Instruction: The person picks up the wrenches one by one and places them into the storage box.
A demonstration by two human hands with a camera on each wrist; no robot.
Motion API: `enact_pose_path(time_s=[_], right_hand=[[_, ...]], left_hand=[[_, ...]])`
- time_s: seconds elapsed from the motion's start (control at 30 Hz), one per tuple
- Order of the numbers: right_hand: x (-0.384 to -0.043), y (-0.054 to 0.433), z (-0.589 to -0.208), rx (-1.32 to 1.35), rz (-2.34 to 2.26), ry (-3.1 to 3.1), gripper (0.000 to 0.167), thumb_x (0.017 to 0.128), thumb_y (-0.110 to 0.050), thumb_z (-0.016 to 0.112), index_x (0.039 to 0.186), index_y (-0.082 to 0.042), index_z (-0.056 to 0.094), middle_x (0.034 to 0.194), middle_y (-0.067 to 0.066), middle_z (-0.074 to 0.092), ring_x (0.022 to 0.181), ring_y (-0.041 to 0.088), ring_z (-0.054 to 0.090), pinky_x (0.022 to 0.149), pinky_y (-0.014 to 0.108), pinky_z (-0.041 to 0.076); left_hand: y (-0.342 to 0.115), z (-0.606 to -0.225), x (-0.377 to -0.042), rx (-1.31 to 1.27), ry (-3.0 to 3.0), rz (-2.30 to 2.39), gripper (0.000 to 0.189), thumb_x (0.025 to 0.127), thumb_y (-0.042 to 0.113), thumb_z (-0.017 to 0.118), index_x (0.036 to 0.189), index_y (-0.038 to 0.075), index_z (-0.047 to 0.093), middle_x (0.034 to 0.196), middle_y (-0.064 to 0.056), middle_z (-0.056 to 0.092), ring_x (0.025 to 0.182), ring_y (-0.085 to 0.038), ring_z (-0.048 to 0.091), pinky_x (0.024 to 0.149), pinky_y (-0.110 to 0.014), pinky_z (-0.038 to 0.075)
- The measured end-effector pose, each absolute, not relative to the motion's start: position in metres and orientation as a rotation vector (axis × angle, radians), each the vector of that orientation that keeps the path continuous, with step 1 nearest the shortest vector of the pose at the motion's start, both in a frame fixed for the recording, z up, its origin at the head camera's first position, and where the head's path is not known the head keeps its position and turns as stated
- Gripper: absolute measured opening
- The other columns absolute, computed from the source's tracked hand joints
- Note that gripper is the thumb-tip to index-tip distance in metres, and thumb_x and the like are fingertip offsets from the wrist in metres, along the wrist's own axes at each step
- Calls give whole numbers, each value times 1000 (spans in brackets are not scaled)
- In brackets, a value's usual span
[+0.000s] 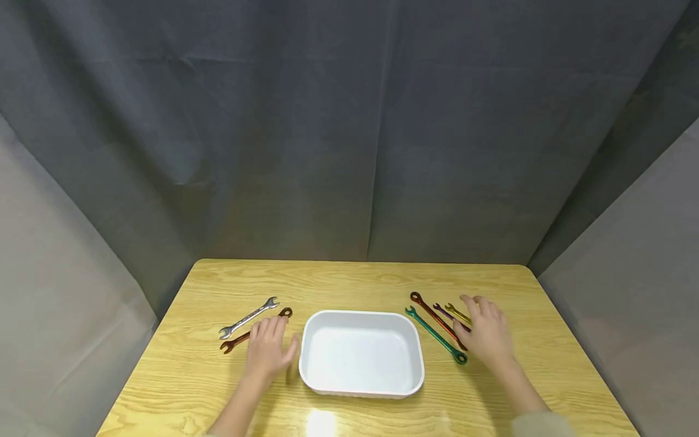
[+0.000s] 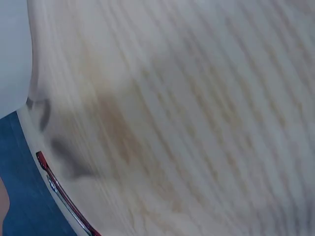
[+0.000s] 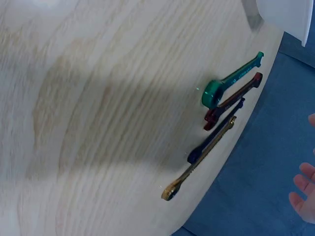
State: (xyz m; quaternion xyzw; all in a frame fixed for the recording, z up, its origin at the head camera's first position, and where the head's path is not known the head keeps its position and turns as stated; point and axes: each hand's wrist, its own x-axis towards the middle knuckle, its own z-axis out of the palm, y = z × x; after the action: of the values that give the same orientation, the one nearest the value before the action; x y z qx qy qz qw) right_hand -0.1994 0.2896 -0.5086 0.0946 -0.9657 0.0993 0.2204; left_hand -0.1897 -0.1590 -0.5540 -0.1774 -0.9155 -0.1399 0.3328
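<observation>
My left hand [image 1: 267, 349] hovers over the near end of a red-brown combination wrench [image 1: 240, 342], its fingers loosely extended and the thumb spread. A silver open-end wrench [image 1: 248, 319] lies just behind that one. On the other side my right hand [image 1: 488, 334] is raised above a gold wrench [image 1: 457, 313] and a purple wrench [image 1: 445, 312], fingers apart. The right wrist view shows its fingers [image 3: 306, 184] clear of the gold wrench [image 3: 199, 157]. Left of these lie an orange-red wrench [image 1: 437, 318] and a green ratchet wrench [image 1: 437, 335].
A white rectangular dish [image 1: 303, 364] stands between the hands near the front of the wooden table [image 1: 349, 285]. Grey curtains [image 1: 295, 152] hang behind the table's far edge, with pale cloth panels [image 1: 60, 273] at both sides.
</observation>
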Motion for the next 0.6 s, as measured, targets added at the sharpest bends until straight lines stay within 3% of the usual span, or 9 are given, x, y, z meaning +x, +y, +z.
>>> enact_pose_path(time_s=[0.3, 0.6], right_hand=[[-204, 283, -524, 288, 323, -2680, 53, 76, -23, 68, 121, -2, 49, 111, 24, 51, 101, 43, 48, 79, 58, 40], [-208, 278, -532, 337, 262, -2703, 49, 76, -23, 69, 117, -3, 53, 109, 21, 52, 97, 39, 52, 76, 56, 43]], left_hand=[[-151, -570, -182, -521, -2354, -338, 37, 79, 37, 50, 94, 4, 61, 88, -7, 61, 79, -24, 54, 73, -41, 42], [-146, -565, -175, -488, -2558, -301, 33, 79, 40, 52, 93, 10, 58, 91, -3, 59, 83, -21, 52, 79, -39, 39]])
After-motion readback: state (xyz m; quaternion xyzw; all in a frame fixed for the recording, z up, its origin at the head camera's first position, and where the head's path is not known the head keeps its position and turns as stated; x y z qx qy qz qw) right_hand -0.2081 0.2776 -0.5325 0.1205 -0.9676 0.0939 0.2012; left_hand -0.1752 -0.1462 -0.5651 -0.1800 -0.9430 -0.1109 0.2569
